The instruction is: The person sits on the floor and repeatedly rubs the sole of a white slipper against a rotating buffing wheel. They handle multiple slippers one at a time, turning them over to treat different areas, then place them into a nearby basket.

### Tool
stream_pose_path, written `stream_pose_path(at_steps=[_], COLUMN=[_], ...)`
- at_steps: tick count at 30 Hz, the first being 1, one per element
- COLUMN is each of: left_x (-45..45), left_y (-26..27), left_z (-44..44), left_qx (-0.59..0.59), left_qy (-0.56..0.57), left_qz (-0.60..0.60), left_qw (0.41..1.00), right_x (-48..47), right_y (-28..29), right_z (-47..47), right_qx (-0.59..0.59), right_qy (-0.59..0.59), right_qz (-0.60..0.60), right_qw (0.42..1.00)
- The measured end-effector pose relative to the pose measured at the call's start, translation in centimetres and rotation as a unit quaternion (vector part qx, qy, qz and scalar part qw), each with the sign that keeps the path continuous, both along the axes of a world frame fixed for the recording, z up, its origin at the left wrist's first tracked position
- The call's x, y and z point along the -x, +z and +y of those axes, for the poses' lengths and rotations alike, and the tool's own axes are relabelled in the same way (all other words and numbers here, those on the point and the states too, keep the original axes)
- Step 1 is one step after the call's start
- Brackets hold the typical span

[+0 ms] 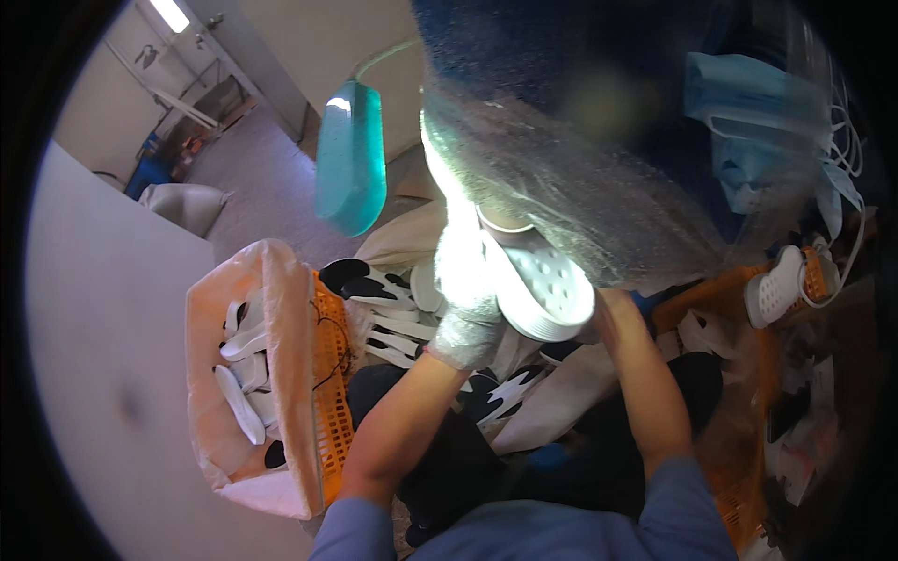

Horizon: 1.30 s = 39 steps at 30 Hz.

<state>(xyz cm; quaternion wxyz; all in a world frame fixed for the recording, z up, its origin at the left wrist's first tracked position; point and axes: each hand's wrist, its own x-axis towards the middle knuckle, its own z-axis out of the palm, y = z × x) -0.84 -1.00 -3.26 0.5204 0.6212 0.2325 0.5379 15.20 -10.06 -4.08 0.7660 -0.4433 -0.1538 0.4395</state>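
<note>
A white foam clog (548,294) with round holes in its upper is held at the edge of a plastic-wrapped machine (561,175). My left hand (471,324), in a pale translucent glove, grips the clog's left side; bright glare washes out its fingers. Only the wrist of my right hand (612,308) shows clearly, beyond the clog's right side. Its fingers are hidden behind the clog and the machine's edge. A beige rounded part (506,219) of the machine meets the clog's opening.
To the left, an orange crate (331,407) with a pale liner (291,365) holds white-and-black shoe pieces. More such pieces (400,336) lie beneath my hands. A green lamp-like housing (351,161) hangs ahead. Face masks (758,105) and another white clog (775,287) are at right.
</note>
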Motion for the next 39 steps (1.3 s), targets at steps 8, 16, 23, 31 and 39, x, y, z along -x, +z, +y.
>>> stream_pose_path(at_steps=[8, 16, 23, 31, 39], left_x=[-0.5, 0.1, -0.8, 1.3, 1.4], left_y=[0.3, 6.7, 7.9, 4.4, 0.8], left_z=[2.7, 0.6, -0.7, 2.2, 1.3], left_qx=[-0.188, -0.372, -0.349, -0.283, 0.028], left_qy=[0.146, 0.196, 0.191, 0.082, -0.028], left_qz=[0.082, 0.206, 0.144, 0.187, 0.059], left_qw=[0.968, 0.884, 0.906, 0.937, 0.997], right_x=[-1.3, -2.0, -4.4, 10.1, 15.1], right_y=[-0.7, -2.2, -2.8, 4.4, 6.9], right_z=[2.3, 5.2, -6.4, -19.2, -17.7], right_qx=[-0.004, -0.018, -0.206, -0.007, -0.016], right_qy=[-0.005, -0.011, -0.025, -0.107, 0.015], right_qz=[0.014, 0.033, 0.125, -0.026, 0.087], right_qw=[1.000, 0.999, 0.970, 0.994, 0.996])
